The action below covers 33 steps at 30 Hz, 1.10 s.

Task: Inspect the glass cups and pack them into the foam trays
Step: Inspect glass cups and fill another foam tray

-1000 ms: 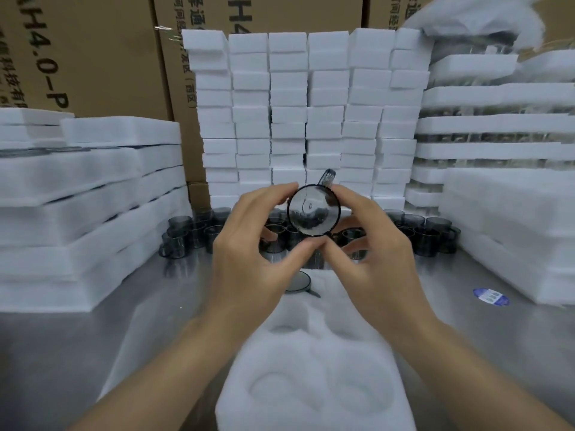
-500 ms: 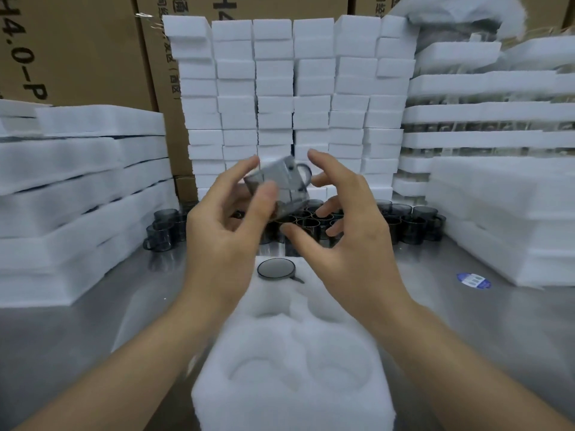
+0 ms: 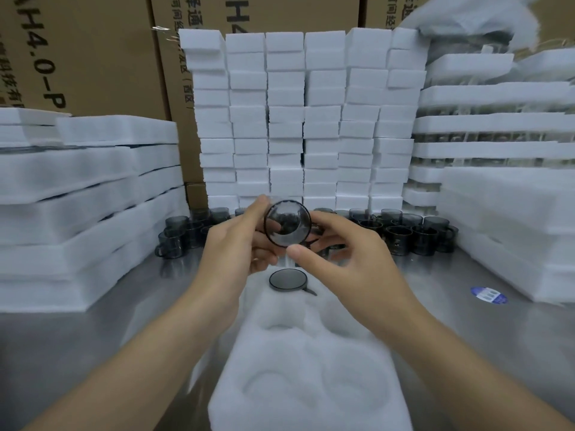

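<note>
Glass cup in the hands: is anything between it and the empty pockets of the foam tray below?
Nothing visible. The glass cup, held up by the left hand and right hand, sits above the foam tray. One packed cup fills a far pocket; the nearer pockets look open.

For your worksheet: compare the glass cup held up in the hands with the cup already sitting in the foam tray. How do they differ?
The held cup is off the table, gripped by the left hand and right hand; the packed cup sits sunk in the foam tray, untouched. The held cup lies tipped, one round end facing the camera; the packed cup's round end faces up. Both are dark, smoky glass.
</note>
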Available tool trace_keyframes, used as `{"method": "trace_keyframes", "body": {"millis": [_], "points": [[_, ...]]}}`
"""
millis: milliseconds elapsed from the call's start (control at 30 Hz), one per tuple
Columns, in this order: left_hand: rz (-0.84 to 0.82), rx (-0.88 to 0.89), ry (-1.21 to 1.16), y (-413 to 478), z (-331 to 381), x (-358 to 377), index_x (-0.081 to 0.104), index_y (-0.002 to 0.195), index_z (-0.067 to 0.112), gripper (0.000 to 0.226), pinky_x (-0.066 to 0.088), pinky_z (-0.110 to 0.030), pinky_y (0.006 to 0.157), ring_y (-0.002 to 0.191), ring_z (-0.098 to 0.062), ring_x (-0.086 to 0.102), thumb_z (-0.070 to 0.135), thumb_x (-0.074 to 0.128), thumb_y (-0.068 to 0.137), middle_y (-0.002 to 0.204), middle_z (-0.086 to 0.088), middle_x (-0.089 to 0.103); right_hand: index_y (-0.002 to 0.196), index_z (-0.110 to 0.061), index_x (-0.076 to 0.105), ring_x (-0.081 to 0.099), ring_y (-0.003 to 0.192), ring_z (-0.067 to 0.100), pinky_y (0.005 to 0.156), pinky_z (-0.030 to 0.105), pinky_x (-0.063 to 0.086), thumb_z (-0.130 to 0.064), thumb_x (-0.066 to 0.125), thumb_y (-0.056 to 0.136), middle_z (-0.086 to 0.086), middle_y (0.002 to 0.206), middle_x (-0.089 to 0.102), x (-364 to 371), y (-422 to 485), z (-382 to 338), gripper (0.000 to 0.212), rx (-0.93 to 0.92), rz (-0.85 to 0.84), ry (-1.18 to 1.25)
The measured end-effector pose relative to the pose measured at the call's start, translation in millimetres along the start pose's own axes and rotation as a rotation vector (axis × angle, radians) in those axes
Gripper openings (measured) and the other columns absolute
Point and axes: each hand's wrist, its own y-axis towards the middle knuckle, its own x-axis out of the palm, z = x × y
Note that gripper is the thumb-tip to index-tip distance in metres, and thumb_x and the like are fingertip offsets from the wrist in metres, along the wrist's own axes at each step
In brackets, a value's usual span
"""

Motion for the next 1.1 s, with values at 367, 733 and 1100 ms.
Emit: {"method": "trace_keyframes", "body": {"millis": [367, 733, 1100], "points": [[-0.103, 0.142, 0.108, -9.7, -6.7, 10.8, 0.074, 0.112, 0.037, 0.031, 0.056, -0.035, 0.080, 0.099, -0.014, 0.074, 0.056, 0.070, 0.088, 0.106, 0.006, 0.078, 0.123, -0.032, 0.067, 0.059, 0.120, 0.009, 0.102, 0.025, 0.045, -0.026, 0.091, 0.078, -0.017, 0.117, 0.064, -5.8, 0.3, -4.0, 0.051, -0.126, 0.182, -0.130], [-0.444, 0.034, 0.126, -10.7, -5.2, 8.1, 0.072, 0.124, 0.036, 0.047, 0.058, -0.049, 0.089, 0.108, -0.021, 0.074, 0.070, 0.066, 0.092, 0.119, -0.006, 0.079, 0.138, -0.040, 0.057, 0.068, 0.114, 0.016, 0.102, 0.045, 0.052, -0.016, 0.089, 0.080, -0.014, 0.117, 0.072, -2.5, -1.9, -12.1, 0.071, -0.156, 0.159, -0.109], [-0.375, -0.207, -0.190, -2.6, -3.4, 7.1, 0.081, 0.118, 0.022, 0.039, 0.056, -0.038, 0.080, 0.093, -0.018, 0.072, 0.052, 0.066, 0.098, 0.110, -0.006, 0.077, 0.115, -0.030, 0.071, 0.056, 0.122, 0.010, 0.104, 0.023, 0.042, -0.027, 0.095, 0.077, -0.015, 0.118, 0.065, -7.9, 0.5, -17.0, 0.045, -0.148, 0.208, -0.147]]}}
